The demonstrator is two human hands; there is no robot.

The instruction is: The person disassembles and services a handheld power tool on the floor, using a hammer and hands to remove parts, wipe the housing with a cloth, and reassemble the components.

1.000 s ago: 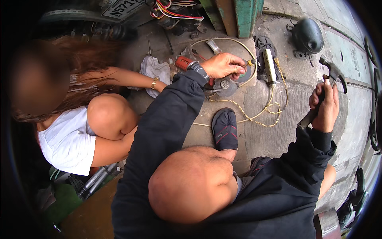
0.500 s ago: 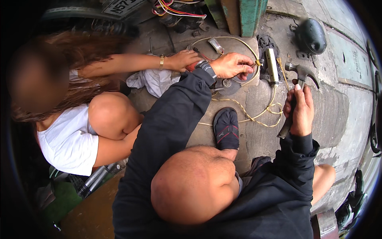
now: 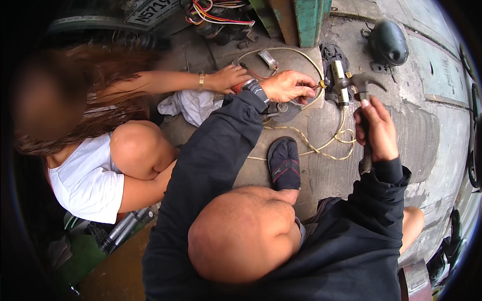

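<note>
My left hand [image 3: 289,86] is closed, fingertips pinching a thin rod with a yellow end [image 3: 322,84] that points right. Below that hand lies a round grey metal part [image 3: 289,114], mostly hidden by my hand and wrist. My right hand [image 3: 377,128] grips a claw hammer [image 3: 365,95] by its dark handle. The hammer's head is to the right of the yellow end, a short way apart, and overlaps the white power strip [image 3: 337,69] in view. Beside my left wrist, another person's hand [image 3: 228,79] rests on a red object [image 3: 240,87], largely covered.
A cream cord [image 3: 326,150] loops over the concrete near my shoe [image 3: 284,165]. Farther right sits a dark rounded metal tank [image 3: 389,42]. A white cloth [image 3: 193,106], coloured wires [image 3: 221,15] and a green metal post [image 3: 308,22] lie around the work spot. The other person crouches at left.
My right hand has tilted the hammer, and its head has swung left toward the yellow end. My left hand keeps its pinch in nearly the same place.
</note>
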